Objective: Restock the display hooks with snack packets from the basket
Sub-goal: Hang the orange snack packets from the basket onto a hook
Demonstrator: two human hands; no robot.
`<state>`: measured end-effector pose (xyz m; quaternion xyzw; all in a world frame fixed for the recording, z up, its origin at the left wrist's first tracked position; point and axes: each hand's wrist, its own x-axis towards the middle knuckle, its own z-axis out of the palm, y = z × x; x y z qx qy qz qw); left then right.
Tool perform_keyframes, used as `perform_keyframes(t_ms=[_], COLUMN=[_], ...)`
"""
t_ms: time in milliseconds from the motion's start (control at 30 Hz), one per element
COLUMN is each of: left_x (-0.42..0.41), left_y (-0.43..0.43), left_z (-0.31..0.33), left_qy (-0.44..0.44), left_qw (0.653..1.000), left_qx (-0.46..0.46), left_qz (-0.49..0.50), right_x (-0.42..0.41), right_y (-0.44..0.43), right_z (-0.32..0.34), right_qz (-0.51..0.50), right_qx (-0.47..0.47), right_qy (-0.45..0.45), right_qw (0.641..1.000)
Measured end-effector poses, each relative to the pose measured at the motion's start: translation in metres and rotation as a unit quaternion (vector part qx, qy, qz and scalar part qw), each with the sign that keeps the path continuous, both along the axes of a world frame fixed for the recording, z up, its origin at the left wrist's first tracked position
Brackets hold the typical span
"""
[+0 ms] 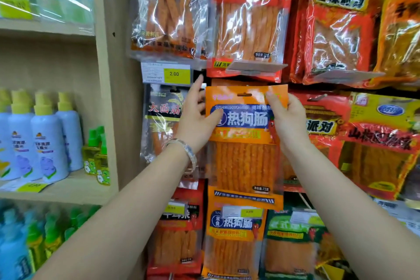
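Observation:
An orange snack packet (245,150) with a blue label band and a hang slot at its top is held upright against the display wall, in the middle row. My left hand (197,118) holds its upper left edge, thumb on the front and forefinger pointing up. At the upper right corner my right hand (287,118) pinches the packet. The hook behind the slot is hidden. The basket is out of view.
Hanging snack packets fill the wall: a clear one (168,13) and an orange-red one (250,18) above, a matching orange packet (234,241) below, red and yellow ones at right. A yellow price tag (168,74) sits upper left. Shelves of spray bottles (48,136) stand at left.

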<state>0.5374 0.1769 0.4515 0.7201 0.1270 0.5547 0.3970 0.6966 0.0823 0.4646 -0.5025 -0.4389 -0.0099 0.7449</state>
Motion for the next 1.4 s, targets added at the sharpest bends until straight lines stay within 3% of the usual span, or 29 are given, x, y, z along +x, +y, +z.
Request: perform_keyframes(t_ms=[167,467,567,700,767,867,967,1400], left_x=[0.011,0.015,0.019,0.032,0.039,0.050,0.059,0.088], left_y=[-0.005,-0.004,0.001,0.011,0.016,0.024,0.031,0.068], left_z=[0.016,0.013,0.000,-0.040,-0.060,-0.090,-0.114,-0.086], left_qy=[0.072,0.083,0.110,0.238,0.288,0.353,0.424,0.500], left_qw=[0.987,0.982,0.976,0.945,0.929,0.898,0.868,0.844], left_qx=[0.131,0.160,0.175,0.192,0.196,0.222,0.209,0.111], left_qz=[0.060,0.058,0.063,0.116,0.123,0.140,0.153,0.159], right_x=[0.009,0.020,0.022,0.024,0.030,0.040,0.052,0.058], right_y=[0.005,0.023,0.026,0.024,0.024,0.026,0.033,0.085], right_z=[0.011,0.008,0.002,-0.022,-0.043,-0.065,-0.078,-0.044], right_qz=[-0.022,-0.050,-0.115,-0.193,-0.265,-0.375,-0.391,-0.297], right_qx=[0.008,-0.036,-0.034,-0.033,-0.062,-0.126,-0.201,-0.484], right_qy=[0.004,0.019,-0.034,-0.133,-0.253,-0.424,-0.520,-0.508], right_qw=[1.000,0.998,0.992,0.972,0.928,0.815,0.732,0.647])
